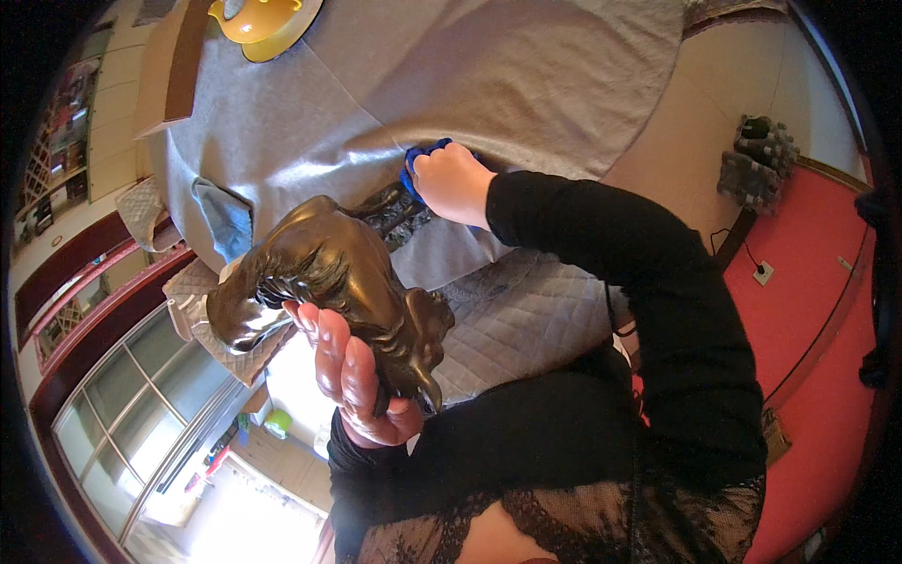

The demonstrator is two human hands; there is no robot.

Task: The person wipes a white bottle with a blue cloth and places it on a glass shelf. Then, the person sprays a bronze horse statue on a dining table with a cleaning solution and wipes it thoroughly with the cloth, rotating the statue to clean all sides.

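Note:
A bronze-coloured animal figurine [338, 261], which looks like a bull with horns, is tilted over the near edge of the cloth-covered table [451, 84]. My left hand [359, 374] grips its head end, fingers along the neck and thumb below the horns. My right hand [454, 180] is closed on a blue cloth [416, 166] near the figurine's dark, rough-textured base [405, 222]. Part of the cloth is hidden under my fingers. The figurine's body hides some of the base. A light-blue folded cloth [225, 218] lies on the table left of the figurine.
A yellow glazed dish or pot [261, 25] stands at the table's far left, beside an open cardboard box [173, 70]. Quilted chair covers [521, 317] show before me and on the left. A socket with a plugged cord [762, 273] is on the red wall at right.

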